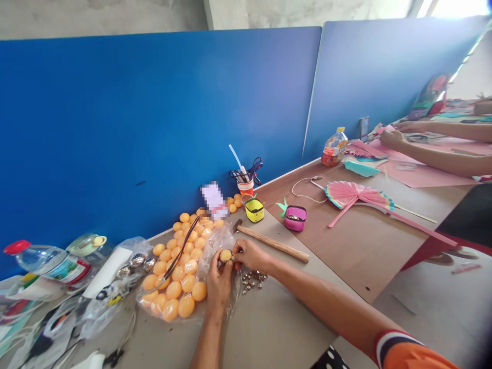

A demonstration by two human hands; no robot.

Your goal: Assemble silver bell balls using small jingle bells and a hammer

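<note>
Crowding the orange ball (225,255): bagged balls (174,290) left, hammer (274,243) beyond, metal bits (251,282) right. Left grip (220,282) clamped on it; right grip (250,254) beside it, hold unclear.

Pretty bright shot, with the top right corner blown out white. Purplish haze washes over the blue partition (357,87), the plastic bag (218,238) catches little glints, tabletop (288,318) shadows look soft, and the far right edge is stretched and smeary.
</note>
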